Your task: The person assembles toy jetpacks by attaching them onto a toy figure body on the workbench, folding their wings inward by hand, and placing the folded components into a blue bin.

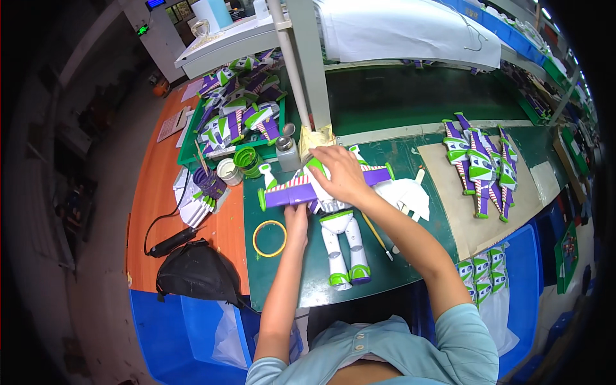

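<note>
In front of me on the green work surface lies a toy space figure [344, 232], its white legs with green and purple feet toward me. A winged backpack [292, 194], purple and white with red stripes and green tips, spans its upper part. My right hand [340, 173] grips the backpack's middle from above, fingers over its far end and thumb on the near side. My left hand [296, 221] reaches under the left wing; its fingertips are hidden there, gripping the toy's side. Whether backpack and body are joined cannot be seen.
A yellow tape ring [269, 239], a thin brush [377, 235] and white pieces [404, 197] lie near the toy. Paint pots [247, 162] and a metal-topped bottle [287, 154] stand left. Finished-looking winged packs [480, 157] lie right on cardboard; a green crate [186, 151] holds more.
</note>
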`<control>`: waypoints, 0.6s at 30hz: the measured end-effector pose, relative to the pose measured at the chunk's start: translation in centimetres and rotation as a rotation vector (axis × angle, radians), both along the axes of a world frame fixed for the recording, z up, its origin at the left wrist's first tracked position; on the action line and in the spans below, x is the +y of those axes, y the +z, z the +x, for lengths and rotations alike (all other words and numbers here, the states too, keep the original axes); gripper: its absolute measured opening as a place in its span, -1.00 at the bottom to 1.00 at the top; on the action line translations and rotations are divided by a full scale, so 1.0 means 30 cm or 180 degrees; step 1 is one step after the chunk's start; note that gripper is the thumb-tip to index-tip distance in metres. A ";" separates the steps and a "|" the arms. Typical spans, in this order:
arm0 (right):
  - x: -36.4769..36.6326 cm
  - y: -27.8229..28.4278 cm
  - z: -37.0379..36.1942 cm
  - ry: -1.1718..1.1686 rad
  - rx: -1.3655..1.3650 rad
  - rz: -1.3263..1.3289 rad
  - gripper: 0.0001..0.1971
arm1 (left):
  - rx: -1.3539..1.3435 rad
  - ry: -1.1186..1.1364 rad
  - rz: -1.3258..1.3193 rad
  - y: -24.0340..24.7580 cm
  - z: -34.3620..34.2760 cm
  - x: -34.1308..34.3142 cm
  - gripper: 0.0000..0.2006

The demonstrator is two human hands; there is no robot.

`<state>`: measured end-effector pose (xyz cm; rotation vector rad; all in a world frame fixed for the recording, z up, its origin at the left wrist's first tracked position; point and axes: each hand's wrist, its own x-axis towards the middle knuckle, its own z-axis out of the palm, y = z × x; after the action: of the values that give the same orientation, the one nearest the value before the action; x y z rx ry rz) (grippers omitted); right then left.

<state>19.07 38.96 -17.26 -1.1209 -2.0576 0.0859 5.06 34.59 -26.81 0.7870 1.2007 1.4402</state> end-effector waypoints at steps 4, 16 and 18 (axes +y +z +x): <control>0.015 0.009 -0.020 -0.0142 0.0120 -0.0157 -0.62 | -0.0123 0.0187 0.0049 -0.011 0.003 0.001 -0.70; 0.014 0.025 -0.020 -0.0256 0.0159 -0.0171 -0.65 | -0.0568 0.0132 -0.0047 0.024 -0.014 -0.001 -0.76; 0.012 0.024 -0.014 -0.0256 0.0159 -0.0191 -0.65 | -0.1899 0.0569 -0.0038 0.042 -0.080 -0.007 -0.77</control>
<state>18.65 39.32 -16.53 -1.2248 -1.9750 0.1352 2.66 34.39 -25.54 0.2072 0.8264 1.6552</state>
